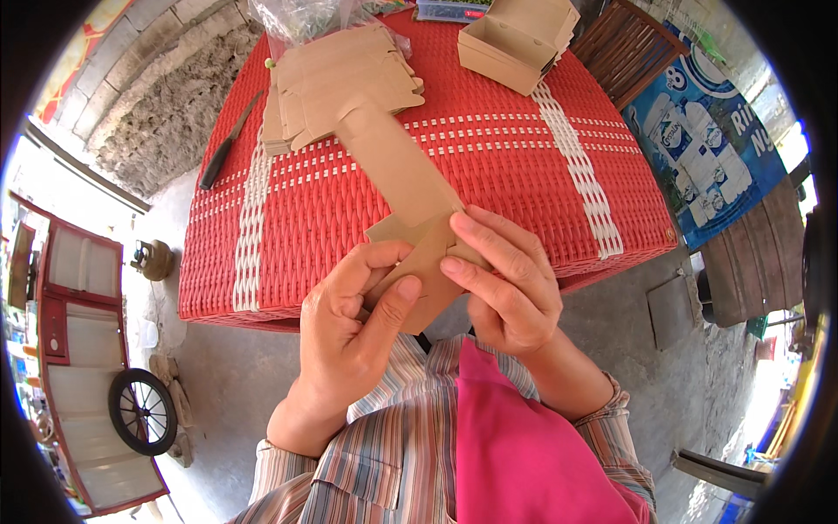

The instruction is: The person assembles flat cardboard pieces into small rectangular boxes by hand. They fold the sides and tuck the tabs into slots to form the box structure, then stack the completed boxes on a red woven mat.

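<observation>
Between my hands, over the near edge of the red woven table, is a partly folded brown cardboard box (406, 179), its long lid panel sticking up and away to the left. My left hand (360, 301) grips its near left side, thumb on the outside and fingers curled behind. On the other side, my right hand (515, 279) pinches the right corner flaps with thumb and fingers. Part of the folded end is hidden under my fingers. Beyond it lies a stack of flat brown box blanks (345, 79). Several made-up boxes (515, 48) stand at the far right, the top one with its lid up.
The red woven table (515, 175) has white bands. A dark-handled knife (229, 144) lies along its left edge. A clear plastic bag (301, 22) and a plastic container (449, 10) sit at the back. A wooden chair (621, 48) and a blue banner (698, 131) are at the right.
</observation>
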The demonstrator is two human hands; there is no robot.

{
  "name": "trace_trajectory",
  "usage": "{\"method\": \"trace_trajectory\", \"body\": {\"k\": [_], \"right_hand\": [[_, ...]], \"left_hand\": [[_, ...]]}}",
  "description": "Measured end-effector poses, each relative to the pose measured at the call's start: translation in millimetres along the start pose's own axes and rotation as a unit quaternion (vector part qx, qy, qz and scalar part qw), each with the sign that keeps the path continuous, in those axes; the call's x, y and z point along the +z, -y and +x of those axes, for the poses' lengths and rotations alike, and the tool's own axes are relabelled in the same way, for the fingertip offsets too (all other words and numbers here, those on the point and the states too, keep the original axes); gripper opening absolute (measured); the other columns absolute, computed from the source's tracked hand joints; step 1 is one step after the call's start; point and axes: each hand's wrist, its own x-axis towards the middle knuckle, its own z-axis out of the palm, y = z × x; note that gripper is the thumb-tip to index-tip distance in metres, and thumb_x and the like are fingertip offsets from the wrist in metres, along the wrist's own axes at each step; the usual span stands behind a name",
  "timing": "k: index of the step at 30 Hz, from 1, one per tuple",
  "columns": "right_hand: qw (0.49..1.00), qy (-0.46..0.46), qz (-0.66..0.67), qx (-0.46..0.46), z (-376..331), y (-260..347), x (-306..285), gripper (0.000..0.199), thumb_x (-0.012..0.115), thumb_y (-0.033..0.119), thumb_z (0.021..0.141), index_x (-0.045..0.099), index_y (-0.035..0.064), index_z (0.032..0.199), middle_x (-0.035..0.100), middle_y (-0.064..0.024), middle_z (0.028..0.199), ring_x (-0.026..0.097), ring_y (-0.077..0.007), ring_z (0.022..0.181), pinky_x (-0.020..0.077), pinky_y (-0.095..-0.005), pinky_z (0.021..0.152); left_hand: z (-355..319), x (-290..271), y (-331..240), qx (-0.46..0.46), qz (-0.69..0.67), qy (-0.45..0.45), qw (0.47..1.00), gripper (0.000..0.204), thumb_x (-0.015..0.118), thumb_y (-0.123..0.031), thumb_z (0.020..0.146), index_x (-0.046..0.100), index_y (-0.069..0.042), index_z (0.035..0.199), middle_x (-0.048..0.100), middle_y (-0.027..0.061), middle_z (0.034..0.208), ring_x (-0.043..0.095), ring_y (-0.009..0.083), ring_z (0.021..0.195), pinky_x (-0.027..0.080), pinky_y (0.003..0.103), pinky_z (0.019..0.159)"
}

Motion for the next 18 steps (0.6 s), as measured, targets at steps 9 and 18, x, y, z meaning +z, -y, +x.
{"method": "trace_trajectory", "body": {"k": [9,18], "right_hand": [[0.989,0.076,0.113,0.06,-15,8,9,0.04,0.051,0.014,0.095,0.054,-0.0039,0.131,0.056,-0.0269,0.132,0.044,-0.0448,0.133,0.0348,-0.0481,0.111],[0.898,-0.228,0.267,0.265,-28,-5,25,0.069,0.053,0.032,0.098,0.023,0.0008,0.151,0.035,-0.0231,0.15,0.026,-0.0356,0.145,0.0173,-0.0463,0.117]], "left_hand": [[2,0,1,0.019,-0.028,0.011,0.999,0.027,0.052,0.002,0.097,0.048,0.005,0.124,0.065,0.0109,0.103,0.058,0.008,0.096,0.045,0.02,0.081],[9,-22,29,0.156,-0.291,-0.05,0.942,0.019,0.054,-0.006,0.097,0.051,-0.002,0.116,0.065,0.0099,0.108,0.064,0.0142,0.097,0.051,0.029,0.086]]}}
